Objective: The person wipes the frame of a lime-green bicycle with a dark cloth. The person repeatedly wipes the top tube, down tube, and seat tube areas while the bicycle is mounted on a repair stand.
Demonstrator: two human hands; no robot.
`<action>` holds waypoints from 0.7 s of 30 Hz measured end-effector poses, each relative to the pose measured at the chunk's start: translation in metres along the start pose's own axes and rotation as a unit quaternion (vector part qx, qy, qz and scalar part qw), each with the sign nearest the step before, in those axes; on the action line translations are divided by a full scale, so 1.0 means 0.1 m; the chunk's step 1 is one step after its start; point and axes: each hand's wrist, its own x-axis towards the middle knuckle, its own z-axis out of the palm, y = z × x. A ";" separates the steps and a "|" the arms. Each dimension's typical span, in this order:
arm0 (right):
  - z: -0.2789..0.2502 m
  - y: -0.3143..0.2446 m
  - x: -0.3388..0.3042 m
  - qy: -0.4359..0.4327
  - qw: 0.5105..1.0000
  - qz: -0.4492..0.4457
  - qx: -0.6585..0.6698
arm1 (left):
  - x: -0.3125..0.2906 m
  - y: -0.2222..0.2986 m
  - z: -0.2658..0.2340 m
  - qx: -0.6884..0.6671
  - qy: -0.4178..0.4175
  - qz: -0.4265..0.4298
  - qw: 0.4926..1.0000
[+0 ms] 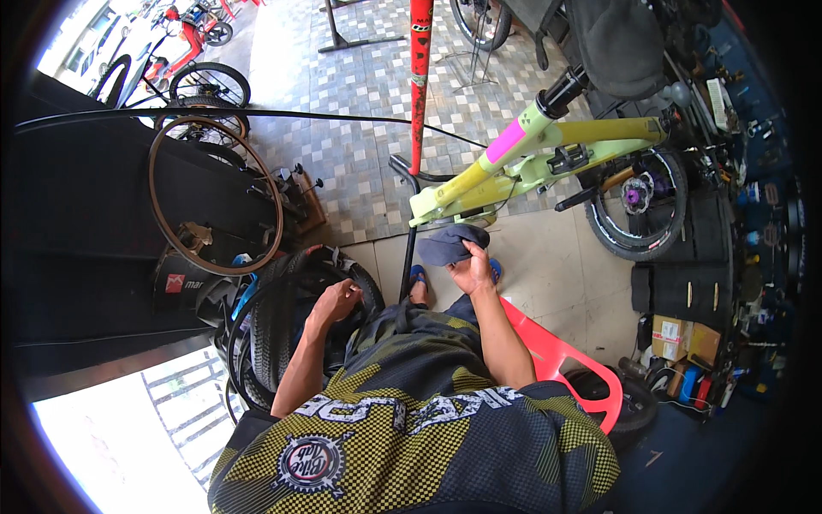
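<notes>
My right hand [469, 271] grips a dark grey cloth [445, 246], which bunches up above the fingers. Just beyond the cloth is the lower end of a yellow-green bicycle frame [462, 195] with a pink patch, held up off the floor at a slant. My left hand [339, 300] is raised apart from the cloth, over a pile of tyres [272, 364]. Its fingers are curled closed, and whatever they may hold is hidden. A red upright pole [417, 103] with a black base stands beyond my hands, left of the frame.
A bare brown rim [156, 204] leans at the left by a black-covered surface [77, 257]. A red plastic chair [548, 347] is behind my right arm. At right stand a wheel with a purple hub [676, 210], cardboard boxes [670, 337] and crowded tools. Bicycles are parked far left.
</notes>
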 end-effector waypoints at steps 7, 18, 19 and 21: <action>0.23 0.11 0.26 -0.015 0.998 0.003 0.068 | -0.03 -0.15 0.03 0.012 -0.016 -0.031 0.999; -0.13 0.31 0.57 0.004 0.577 -0.366 -0.730 | -0.12 -0.27 0.04 -0.004 -0.020 -0.058 0.998; 0.01 0.25 0.47 0.027 0.527 -0.335 -0.780 | -0.11 -0.26 0.06 -0.003 -0.021 -0.065 0.998; 0.43 0.10 0.27 0.068 0.419 -0.262 -0.866 | -0.13 -0.26 0.12 -0.008 -0.022 -0.066 0.998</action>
